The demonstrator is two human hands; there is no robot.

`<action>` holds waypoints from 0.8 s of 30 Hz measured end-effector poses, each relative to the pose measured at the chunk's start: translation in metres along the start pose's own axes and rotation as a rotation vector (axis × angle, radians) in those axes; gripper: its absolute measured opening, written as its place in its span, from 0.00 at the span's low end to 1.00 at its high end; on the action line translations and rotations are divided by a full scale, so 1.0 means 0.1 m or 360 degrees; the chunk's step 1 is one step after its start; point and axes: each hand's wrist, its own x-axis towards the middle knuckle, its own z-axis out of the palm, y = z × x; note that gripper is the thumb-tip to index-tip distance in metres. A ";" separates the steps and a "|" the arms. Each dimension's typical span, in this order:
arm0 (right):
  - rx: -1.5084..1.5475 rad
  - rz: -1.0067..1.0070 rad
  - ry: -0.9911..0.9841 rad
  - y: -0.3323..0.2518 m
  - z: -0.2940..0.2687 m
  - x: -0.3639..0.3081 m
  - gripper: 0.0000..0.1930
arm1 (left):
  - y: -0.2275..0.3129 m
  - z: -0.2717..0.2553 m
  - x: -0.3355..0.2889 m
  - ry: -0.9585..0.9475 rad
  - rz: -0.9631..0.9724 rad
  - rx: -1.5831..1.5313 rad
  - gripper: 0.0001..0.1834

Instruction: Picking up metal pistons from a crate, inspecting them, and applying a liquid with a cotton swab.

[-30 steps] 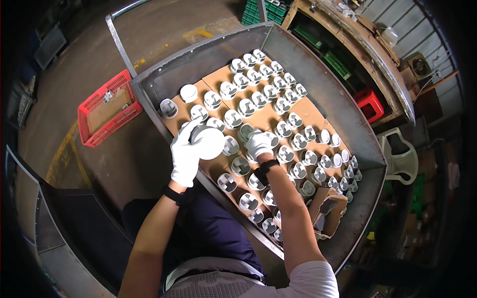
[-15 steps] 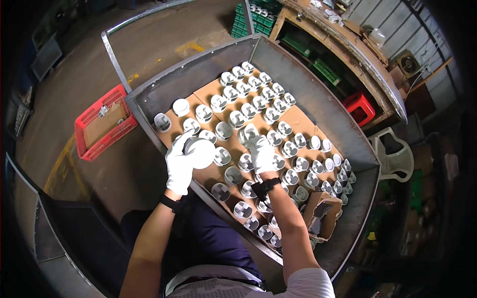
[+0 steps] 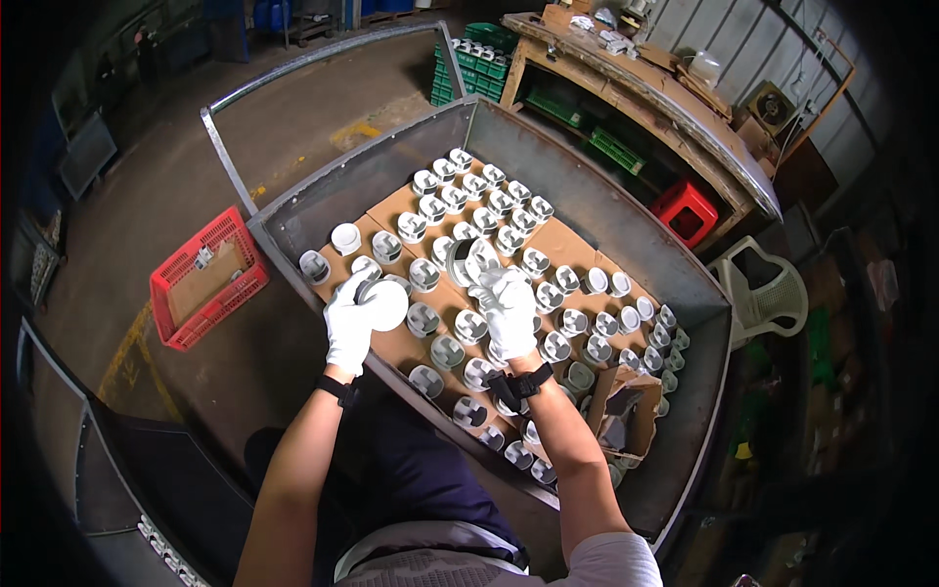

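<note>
Head view: the left hand (image 3: 347,328) grasps a piston (image 3: 387,306), round flat face up, fingers at its edge. Ahead and to the right, the right hand (image 3: 511,311) grips a tilted piston (image 3: 473,262) just beyond its fingertips. The step in hand looks like handling one piece per hand; moving the tilted one calls for a firm hold clear of its close neighbours. Around both grips, standing pistons (image 3: 447,352) sit on cardboard (image 3: 559,245) inside a metal cart (image 3: 587,181); leftward lies a red basket (image 3: 221,312).
</note>
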 end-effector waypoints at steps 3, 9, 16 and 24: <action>-0.0044 -0.0059 -0.0005 -0.05 -0.03 -0.01 0.12 | -0.05 -0.01 0.01 -0.0005 0.0002 0.0003 0.27; 0.0246 0.0097 -0.0314 0.06 -0.02 0.12 0.10 | -0.12 0.00 0.06 -0.0018 0.0040 0.0208 0.28; 0.0886 0.0100 -0.0904 0.05 0.03 0.39 0.10 | 0.12 0.07 -0.01 -0.0114 0.0063 0.0507 0.28; 0.0778 0.0107 -0.0871 0.09 0.04 0.47 0.06 | 0.21 0.05 -0.07 -0.0132 0.0080 0.0634 0.28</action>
